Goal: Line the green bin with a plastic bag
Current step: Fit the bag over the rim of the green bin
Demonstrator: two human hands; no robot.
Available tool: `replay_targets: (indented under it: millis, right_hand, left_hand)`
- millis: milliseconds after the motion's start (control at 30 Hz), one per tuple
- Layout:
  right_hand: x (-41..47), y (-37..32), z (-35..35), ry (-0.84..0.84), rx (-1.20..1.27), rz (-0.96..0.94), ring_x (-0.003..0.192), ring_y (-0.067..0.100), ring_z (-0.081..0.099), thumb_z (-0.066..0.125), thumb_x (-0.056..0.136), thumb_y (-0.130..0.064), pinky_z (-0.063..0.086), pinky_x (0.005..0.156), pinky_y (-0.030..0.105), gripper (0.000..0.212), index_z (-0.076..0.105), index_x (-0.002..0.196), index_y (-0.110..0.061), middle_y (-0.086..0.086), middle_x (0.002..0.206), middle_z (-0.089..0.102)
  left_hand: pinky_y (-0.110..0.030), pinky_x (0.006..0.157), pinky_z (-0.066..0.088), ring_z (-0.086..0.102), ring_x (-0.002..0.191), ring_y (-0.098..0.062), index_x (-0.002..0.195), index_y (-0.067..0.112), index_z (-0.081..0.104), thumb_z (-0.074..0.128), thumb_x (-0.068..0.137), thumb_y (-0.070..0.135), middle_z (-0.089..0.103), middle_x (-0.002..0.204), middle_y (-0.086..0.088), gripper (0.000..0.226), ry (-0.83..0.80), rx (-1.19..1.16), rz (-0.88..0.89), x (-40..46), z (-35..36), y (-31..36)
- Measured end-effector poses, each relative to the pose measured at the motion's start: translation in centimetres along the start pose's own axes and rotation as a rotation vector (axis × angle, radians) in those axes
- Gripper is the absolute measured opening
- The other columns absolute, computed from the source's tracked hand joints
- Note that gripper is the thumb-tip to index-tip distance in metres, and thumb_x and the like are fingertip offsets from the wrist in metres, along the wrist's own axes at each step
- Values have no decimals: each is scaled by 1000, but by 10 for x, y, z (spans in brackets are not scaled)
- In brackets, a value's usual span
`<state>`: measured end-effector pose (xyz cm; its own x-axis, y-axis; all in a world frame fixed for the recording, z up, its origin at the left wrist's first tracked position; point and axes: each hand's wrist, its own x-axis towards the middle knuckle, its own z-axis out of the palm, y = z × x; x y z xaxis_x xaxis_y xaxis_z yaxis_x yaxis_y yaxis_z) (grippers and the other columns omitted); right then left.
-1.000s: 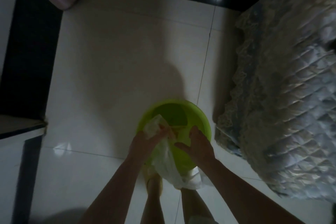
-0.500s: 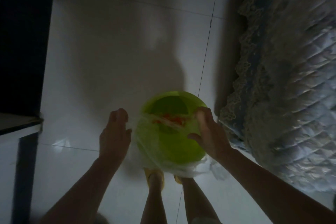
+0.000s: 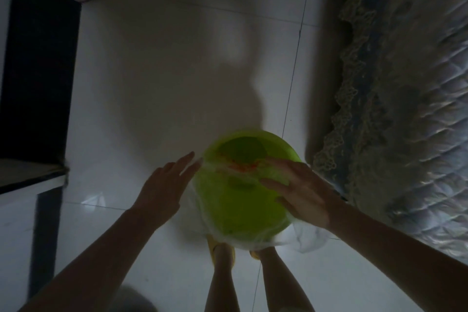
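1. Standing over the white tiled floor [image 3: 157, 78], you had a dark panel [image 3: 38, 63] at your far left and a low ledge [image 3: 27, 172] beside it, both well clear of the work.
2. Your left hand [image 3: 162, 185] hovered just beside the bin's left wall, fingers spread and extended, gripping nothing; whether its fingertips touched the film was too blurred to tell. I judge it was placed there to catch the bag's edge and pull it round that side.
3. You had the green bin [image 3: 243, 210] on the floor just ahead of your feet, upright, its mouth pointing up toward you and its long axis vertical, which is why you saw only a round opening.
4. You had draped the plastic bag [image 3: 306, 238] over the near half of the rim, slack film hanging outside at the near right; the far rim looked uncovered, so the lining seemed only partly done.
5. Your right hand [image 3: 301, 192] lay flat and open on the film over the bin's right side, pinching nothing, probably pinning it.
6. At your right hung the quilted bed cover [image 3: 405, 109], near the bin but apart.
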<state>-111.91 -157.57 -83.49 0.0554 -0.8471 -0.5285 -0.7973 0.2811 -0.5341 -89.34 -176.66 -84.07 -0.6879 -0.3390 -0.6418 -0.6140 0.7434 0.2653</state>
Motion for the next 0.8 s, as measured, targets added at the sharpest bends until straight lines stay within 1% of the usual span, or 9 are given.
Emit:
replay_targets:
  millis: [167,200,267,333,400,500,633,700,800]
  right_hand:
    - [-8,8,21,137,-291,-240,141,23,23,43,92,-31,28,112,53,38,52,129,-25,5,141,50]
    - [-7,15,22,58,-412,-122,141,22,24,57,86,-36,32,109,54,45,53,128,-22,3,139,54]
    - [-2,25,18,-123,-540,89,133,26,41,80,55,-55,50,93,52,88,53,129,-16,2,139,54]
    - [1,37,19,-203,-591,222,132,30,44,81,41,-64,52,90,51,111,47,134,-13,4,144,47]
    - [6,40,18,-179,-680,284,133,30,42,88,45,-50,45,98,53,109,42,137,-12,4,148,42]
    - [5,32,15,-14,-689,298,132,31,44,84,59,-19,51,93,49,86,44,135,-11,5,147,43]
    - [-3,-7,30,281,-402,256,124,28,54,56,84,-13,51,94,44,48,49,131,-8,11,136,55]
    - [-6,-28,42,291,-373,45,110,22,65,46,90,-20,56,89,37,34,62,119,-13,4,122,67]
    - [5,-28,54,109,-513,31,100,17,69,78,63,-45,60,82,33,44,74,99,-21,-4,106,75]
  left_hand:
    - [-38,107,32,34,135,-26,147,23,19,49,77,-11,12,159,-3,83,28,-29,45,30,5,18]
    - [-40,109,30,33,136,-27,147,22,19,49,78,-10,13,159,-6,82,40,-35,9,32,6,19]
    - [-43,115,23,26,141,-27,148,24,12,50,80,-6,8,160,-9,83,39,42,-49,36,7,15]
    - [-45,118,15,14,144,-27,147,31,-3,55,82,3,-5,160,-9,92,-4,179,-141,40,8,8]
    - [-48,118,10,7,146,-30,143,35,-17,62,82,14,-16,158,-11,102,-50,302,-200,41,10,4]
    - [-50,118,9,2,146,-33,140,33,-26,66,81,31,-22,156,-15,109,-97,367,-213,44,10,6]
    - [-48,118,9,6,146,-32,148,24,1,62,78,39,-9,159,-14,94,-10,200,-117,43,2,25]
    - [-52,114,22,27,139,-37,142,15,32,69,68,31,20,155,-21,84,119,172,-76,38,-4,36]
    - [-44,90,51,64,99,-36,108,14,66,75,57,15,67,115,-17,53,358,186,256,29,9,53]
